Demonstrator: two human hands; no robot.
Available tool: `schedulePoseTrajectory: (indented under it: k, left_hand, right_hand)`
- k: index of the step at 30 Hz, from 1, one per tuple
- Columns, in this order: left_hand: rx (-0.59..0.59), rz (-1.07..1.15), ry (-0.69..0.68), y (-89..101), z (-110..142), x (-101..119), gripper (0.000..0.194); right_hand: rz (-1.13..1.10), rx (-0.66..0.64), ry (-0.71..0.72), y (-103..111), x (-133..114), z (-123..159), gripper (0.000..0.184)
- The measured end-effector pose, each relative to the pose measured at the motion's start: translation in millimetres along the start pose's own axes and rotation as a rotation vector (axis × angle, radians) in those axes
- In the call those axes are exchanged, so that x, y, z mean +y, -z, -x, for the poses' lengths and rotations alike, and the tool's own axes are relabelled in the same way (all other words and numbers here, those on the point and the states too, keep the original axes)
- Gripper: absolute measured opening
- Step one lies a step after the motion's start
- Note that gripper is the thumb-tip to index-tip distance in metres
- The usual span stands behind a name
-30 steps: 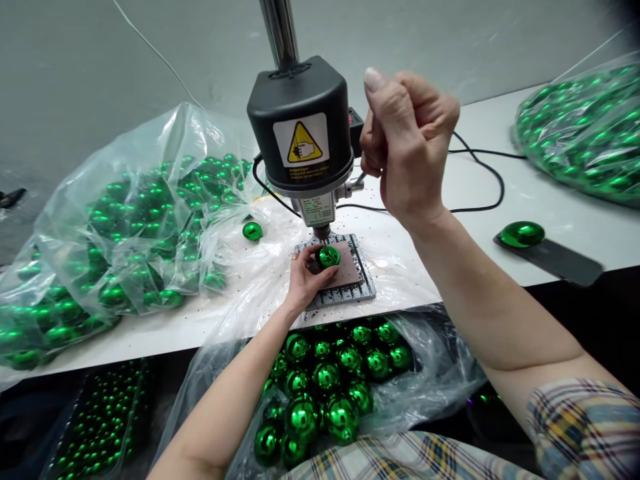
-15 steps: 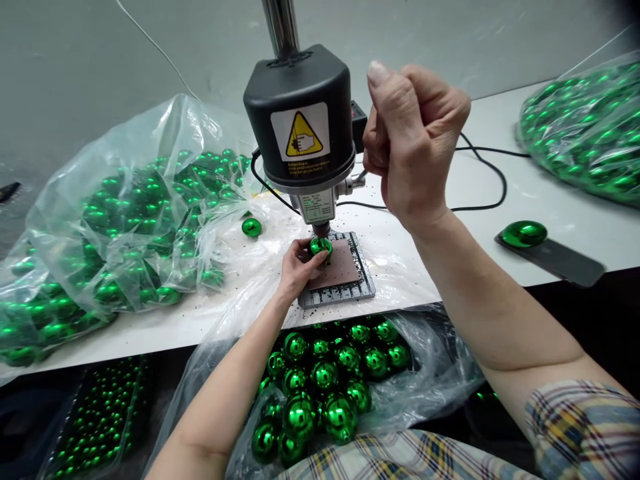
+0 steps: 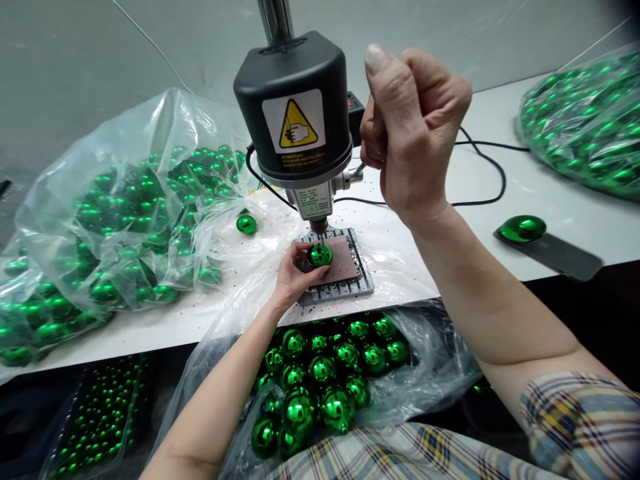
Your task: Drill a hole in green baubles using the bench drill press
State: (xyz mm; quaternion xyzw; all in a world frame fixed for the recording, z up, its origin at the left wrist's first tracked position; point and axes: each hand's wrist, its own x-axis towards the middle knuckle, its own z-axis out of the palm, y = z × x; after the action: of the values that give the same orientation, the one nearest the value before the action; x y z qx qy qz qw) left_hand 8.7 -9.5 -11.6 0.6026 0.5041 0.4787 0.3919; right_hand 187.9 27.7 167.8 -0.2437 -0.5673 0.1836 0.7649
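Observation:
A shiny green ball ornament (image 3: 320, 255) sits between the thumb and fingers of my left hand (image 3: 295, 272), on the pinkish board (image 3: 344, 259) over the drill press's slotted base (image 3: 364, 283). Directly above it is the chuck of a small bench drill press (image 3: 293, 113), its thin bit at the ball's top; whether the bit has entered cannot be told. My right hand (image 3: 413, 133) is a closed fist around the drill press lever (image 3: 358, 172), most of which the fingers hide. Dark crumbs lie scattered over the base.
A clear bag of green balls (image 3: 145, 200) stands left, with one loose ball (image 3: 246, 224) beside it. Many balls (image 3: 323, 369) lie in plastic below the table edge. At right are a phone (image 3: 575, 257) with a ball on it, a black cable (image 3: 493, 200) and another bag (image 3: 585, 127).
Half a second ago my left hand had the ball tilted, my thumb across it; now the ball rests upright under the bit. My right fist stays on the lever. The view has shifted slightly.

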Motion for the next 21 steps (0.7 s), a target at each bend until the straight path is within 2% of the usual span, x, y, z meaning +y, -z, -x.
schedulePoseTrajectory:
  k: [3,9,15,21]
  left_hand:
    - [-0.002,-0.033,0.012,-0.5,-1,1,0.046]
    - [-0.120,0.014,0.011,-9.8,-3,4,0.046]
    - [-0.069,-0.042,-0.021,-12.1,-1,-8,0.044]
    - [-0.052,0.031,0.016,-14.5,-1,-5,0.044]
  right_hand:
    - [-0.024,-0.006,0.013,0,1,0,0.046]
    - [-0.098,-0.007,0.044,0,1,0,0.046]
    - [-0.126,-0.022,0.027,0,-2,-1,0.047]
    - [-0.105,0.009,0.066,1,0,10,0.048]
